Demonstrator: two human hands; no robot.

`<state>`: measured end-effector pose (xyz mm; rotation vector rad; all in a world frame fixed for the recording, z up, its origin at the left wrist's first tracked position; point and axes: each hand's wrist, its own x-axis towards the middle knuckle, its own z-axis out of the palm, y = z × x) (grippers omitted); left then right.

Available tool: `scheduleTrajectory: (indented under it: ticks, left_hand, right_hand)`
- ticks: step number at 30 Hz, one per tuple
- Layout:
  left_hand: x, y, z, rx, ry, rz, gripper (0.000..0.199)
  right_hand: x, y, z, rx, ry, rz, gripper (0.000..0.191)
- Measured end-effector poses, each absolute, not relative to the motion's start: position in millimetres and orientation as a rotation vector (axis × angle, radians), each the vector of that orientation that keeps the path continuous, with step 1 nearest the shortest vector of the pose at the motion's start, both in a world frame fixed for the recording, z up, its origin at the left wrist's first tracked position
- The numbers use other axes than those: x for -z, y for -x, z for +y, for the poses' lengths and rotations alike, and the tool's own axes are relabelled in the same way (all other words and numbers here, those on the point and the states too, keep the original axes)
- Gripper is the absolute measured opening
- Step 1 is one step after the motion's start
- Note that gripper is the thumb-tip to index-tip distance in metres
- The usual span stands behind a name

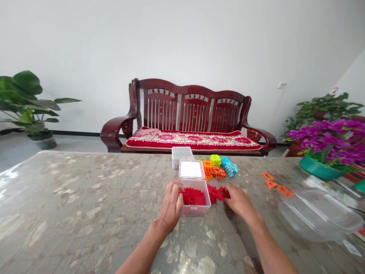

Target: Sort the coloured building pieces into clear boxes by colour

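Note:
A clear plastic box (pixel 196 210) with its lid (pixel 191 169) flipped back stands on the table before me. Red plastic building pieces (pixel 193 197) fill much of it. My left hand (pixel 172 201) grips the box's left wall, fingers curled over the rim; their tips are partly hidden. To the right of the box lies a small heap of red interlocking pieces (pixel 213 193). My right hand (pixel 238 201) is closed on the right end of this heap, thumb and fingers pinching a red piece.
Behind the box are a second clear box (pixel 181 153) and orange (pixel 208 169), green (pixel 215 160) and blue (pixel 230 167) pieces. Loose orange pieces (pixel 268 180), a large clear container (pixel 319 213) and a flower pot (pixel 322 167) stand right. A wooden bench (pixel 194 95) is beyond the table.

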<state>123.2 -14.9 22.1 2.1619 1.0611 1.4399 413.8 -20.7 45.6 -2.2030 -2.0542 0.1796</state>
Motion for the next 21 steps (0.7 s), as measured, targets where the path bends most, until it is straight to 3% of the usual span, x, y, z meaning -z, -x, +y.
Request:
scheduleTrajectory:
  ticks: [9, 16, 21]
  left_hand:
    - [-22.0, -123.0, -15.2, -1.431, -2.167, 1.080, 0.020]
    - [-20.5, -123.9, -14.5, -1.432, -2.166, 1.096, 0.020]
    - [-21.5, -124.1, -14.9, -1.432, -2.165, 1.093, 0.020]
  right_hand:
    - [-65.7, -415.7, -21.6, -0.232, 2.177, -1.777, 0.059]
    - [-119.8, -354.5, -33.4, -0.336, 1.723, -2.013, 0.064]
    - [-125.5, -325.8, -26.1, -0.235, 1.665, -2.278, 0.061]
